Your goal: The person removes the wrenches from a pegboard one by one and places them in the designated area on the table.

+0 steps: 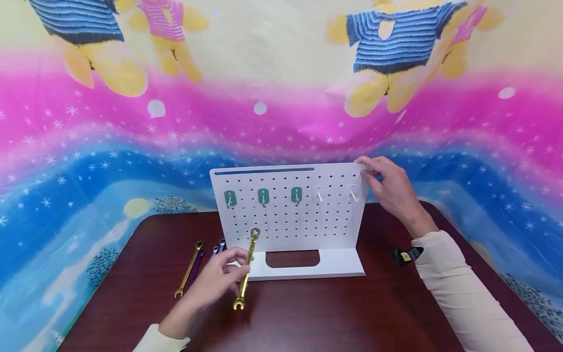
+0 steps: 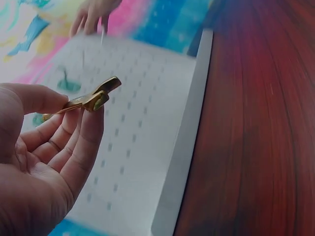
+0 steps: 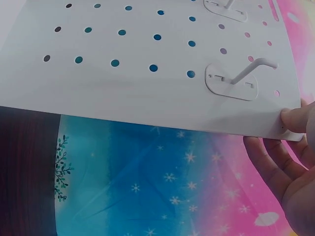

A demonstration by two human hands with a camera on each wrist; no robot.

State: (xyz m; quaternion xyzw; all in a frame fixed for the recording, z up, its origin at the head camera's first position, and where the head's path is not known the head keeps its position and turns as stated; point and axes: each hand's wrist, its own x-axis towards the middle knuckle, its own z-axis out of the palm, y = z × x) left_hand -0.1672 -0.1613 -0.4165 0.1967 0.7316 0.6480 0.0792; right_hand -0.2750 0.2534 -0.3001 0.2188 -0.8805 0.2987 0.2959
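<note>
A gold combination wrench (image 1: 247, 274) is pinched between the thumb and fingers of my left hand (image 1: 216, 277), ring end up and open end down. It is in front of the lower left part of a white pegboard (image 1: 290, 222). The left wrist view shows the wrench's gold open end (image 2: 101, 96) past the fingertips. My right hand (image 1: 391, 188) grips the board's upper right corner, thumb on the front and fingers behind. Across the board runs a row of green hooks (image 1: 263, 196) and white hooks (image 1: 353, 193); the right wrist view shows one white hook (image 3: 236, 81) close to the thumb.
Left of the board, another gold wrench (image 1: 189, 269), a purple wrench (image 1: 196, 269) and smaller wrenches (image 1: 222, 244) lie on the dark red table (image 1: 316, 313), partly behind my left hand. A patterned cloth (image 1: 281, 127) hangs behind. My right wrist wears a black strap (image 1: 406, 255).
</note>
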